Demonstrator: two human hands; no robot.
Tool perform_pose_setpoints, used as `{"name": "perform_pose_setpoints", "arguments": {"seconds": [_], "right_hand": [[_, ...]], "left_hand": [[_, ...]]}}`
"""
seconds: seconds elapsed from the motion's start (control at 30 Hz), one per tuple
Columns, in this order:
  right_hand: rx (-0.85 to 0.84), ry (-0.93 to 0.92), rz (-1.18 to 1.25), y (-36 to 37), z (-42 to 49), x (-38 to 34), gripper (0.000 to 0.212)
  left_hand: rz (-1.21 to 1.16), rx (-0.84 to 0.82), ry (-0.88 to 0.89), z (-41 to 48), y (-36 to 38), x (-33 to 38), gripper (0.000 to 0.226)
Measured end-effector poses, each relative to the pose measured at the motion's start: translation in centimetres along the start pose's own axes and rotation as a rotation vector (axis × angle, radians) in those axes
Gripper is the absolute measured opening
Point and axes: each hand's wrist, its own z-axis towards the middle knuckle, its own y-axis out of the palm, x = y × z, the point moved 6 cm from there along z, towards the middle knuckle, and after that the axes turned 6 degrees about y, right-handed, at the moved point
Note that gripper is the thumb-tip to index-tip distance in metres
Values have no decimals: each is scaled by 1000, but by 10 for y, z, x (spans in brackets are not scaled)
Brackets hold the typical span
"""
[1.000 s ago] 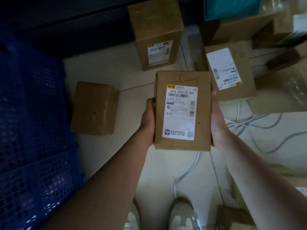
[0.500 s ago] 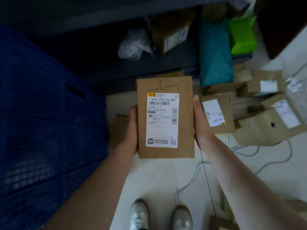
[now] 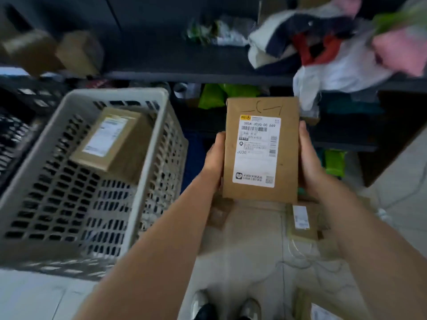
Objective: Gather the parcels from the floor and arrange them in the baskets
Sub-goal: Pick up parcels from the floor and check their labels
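While left hand [image 3: 216, 159] and right hand [image 3: 309, 158] grip the brown cardboard parcel [image 3: 261, 148] by its long sides, axis twelve-to-six, the grey slotted plastic basket [image 3: 115, 94] sits at nine o'clock, nearest the left hand.

The hands, left [image 3: 213, 162] and right [image 3: 309, 162], grip a labelled parcel [image 3: 261, 151] beside a grey basket [image 3: 115, 92].

Brown labelled parcel [image 3: 261, 150] held label-up, grey slotted basket [image 3: 147, 181] alongside containing another parcel [image 3: 111, 142]
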Motion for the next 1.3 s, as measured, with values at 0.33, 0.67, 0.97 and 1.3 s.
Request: {"name": "perform_pose_setpoints", "arguments": {"seconds": [0.33,0.67,0.97,1.3], "right_hand": [[-102,-212,-233,170,-135,-179,92],[-304,-306,-280,465,-211,-221,85],[-381,-195,-290,664,-141,-179,102],[-301,69,-312,752,37,-93,116]], "left_hand": [[-90,16,221,-157,-116,191,76],[-162,69,368,-241,-378,313,67],[-147,237,308,-201,-581,328,57],[-153,443,-41,22,-743,229,113]]}}
